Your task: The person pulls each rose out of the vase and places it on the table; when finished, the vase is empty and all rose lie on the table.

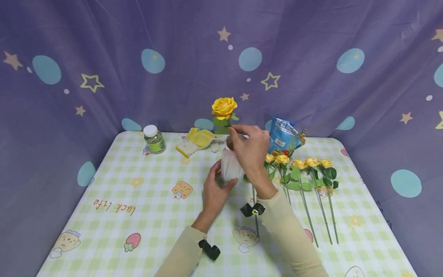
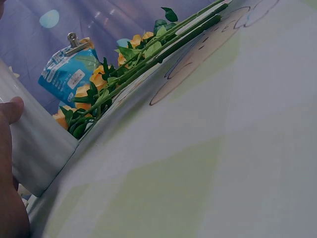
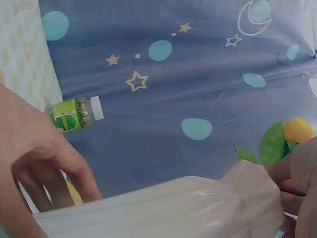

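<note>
A white vase stands on the table at the middle of the head view. My left hand holds it low down, thumb on the near side and fingers around the left. Just over the vase's mouth, my right hand pinches the stem of a yellow rose, bloom upright with green leaves below it. The lower stem is hidden behind the hand and the vase. In the right wrist view the vase stretches between both hands, and the rose's leaves show above the right fingers.
Several yellow roses lie on the right, stems toward the near edge. Behind them stands a blue bag with a binder clip. A white-lidded jar and a yellow-and-white packet are at the back left.
</note>
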A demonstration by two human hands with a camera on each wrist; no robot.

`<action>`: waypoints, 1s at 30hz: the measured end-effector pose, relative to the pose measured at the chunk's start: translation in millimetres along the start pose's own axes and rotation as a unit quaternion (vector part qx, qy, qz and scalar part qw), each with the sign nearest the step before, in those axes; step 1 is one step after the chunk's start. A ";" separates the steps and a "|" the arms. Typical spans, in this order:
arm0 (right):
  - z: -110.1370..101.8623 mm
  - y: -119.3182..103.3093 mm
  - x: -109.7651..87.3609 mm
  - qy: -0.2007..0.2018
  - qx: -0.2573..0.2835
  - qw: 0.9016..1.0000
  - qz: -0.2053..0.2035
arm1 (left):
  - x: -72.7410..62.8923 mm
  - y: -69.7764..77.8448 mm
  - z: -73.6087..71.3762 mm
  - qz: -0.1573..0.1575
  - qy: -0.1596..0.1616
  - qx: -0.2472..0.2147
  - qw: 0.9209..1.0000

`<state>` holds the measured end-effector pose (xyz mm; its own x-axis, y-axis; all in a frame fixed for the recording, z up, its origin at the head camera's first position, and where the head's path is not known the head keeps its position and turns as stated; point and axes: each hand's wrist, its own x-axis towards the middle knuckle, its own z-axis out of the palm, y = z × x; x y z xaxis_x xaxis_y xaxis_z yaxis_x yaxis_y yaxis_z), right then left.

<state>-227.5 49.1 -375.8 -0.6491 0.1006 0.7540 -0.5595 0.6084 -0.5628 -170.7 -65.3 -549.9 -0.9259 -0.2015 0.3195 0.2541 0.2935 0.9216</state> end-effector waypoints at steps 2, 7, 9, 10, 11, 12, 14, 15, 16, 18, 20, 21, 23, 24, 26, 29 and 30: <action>-2.9 0.2 2.6 0.012 0.031 0.999 0.004 | 0.2 -0.5 0.4 0.004 0.002 -0.004 1.000; -10.3 1.3 8.9 0.041 0.105 0.994 0.012 | 0.6 -2.2 -0.3 0.002 0.001 -0.012 1.000; -13.1 1.8 10.5 0.050 0.125 0.991 0.017 | 0.8 -2.5 -0.7 0.001 0.000 -0.014 1.000; -14.2 2.2 11.5 0.057 0.136 0.989 0.019 | 1.0 -2.2 -0.8 0.000 -0.001 -0.016 1.000; -15.3 2.7 12.6 0.062 0.143 0.988 0.020 | 0.9 -1.7 -0.8 0.000 -0.002 -0.016 1.000; -16.4 3.1 13.5 0.068 0.151 0.986 0.019 | 0.9 -1.7 -0.7 0.001 -0.003 -0.016 1.000; -18.8 4.2 15.4 0.078 0.164 0.983 0.017 | 0.8 -1.4 -0.4 0.001 -0.005 -0.016 1.000; -20.1 4.8 16.6 0.085 0.172 0.981 0.013 | 0.7 -1.1 -0.2 0.001 -0.007 -0.016 1.000; -21.3 4.9 17.7 0.091 0.177 0.980 0.011 | 0.8 -1.1 -0.2 0.001 -0.008 -0.015 1.000; -24.4 4.8 19.8 0.102 0.188 0.977 0.010 | 1.2 -1.4 -0.1 0.001 -0.009 -0.015 1.000; -27.7 4.4 21.7 0.115 0.204 0.972 0.017 | 1.4 -1.7 0.0 0.001 -0.011 -0.016 1.000; -29.6 4.4 22.5 0.121 0.210 0.970 0.020 | 1.4 -1.8 -0.1 0.001 -0.011 -0.016 1.000; -33.5 4.7 24.2 0.134 0.223 0.965 0.027 | 1.4 -2.1 -0.2 -0.001 -0.011 -0.015 1.000; -35.5 4.9 25.0 0.141 0.228 0.963 0.031 | 1.3 -2.1 -0.3 -0.002 -0.010 -0.015 1.000; -40.2 5.3 27.1 0.155 0.232 0.960 0.034 | 1.0 -1.6 -0.4 -0.004 -0.009 -0.014 1.000; -47.1 6.3 30.3 0.182 0.231 0.955 0.044 | 0.8 -1.2 -0.3 -0.008 -0.008 -0.013 1.000; -49.6 6.2 31.6 0.190 0.233 0.952 0.050 | 0.7 -1.1 -0.4 -0.009 -0.008 -0.013 1.000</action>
<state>-225.9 95.0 -338.7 -0.5266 0.4713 0.7075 -0.7305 0.1748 -0.6601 -171.5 -66.1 -550.6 -0.9343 -0.1918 0.3005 0.2455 0.2649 0.9325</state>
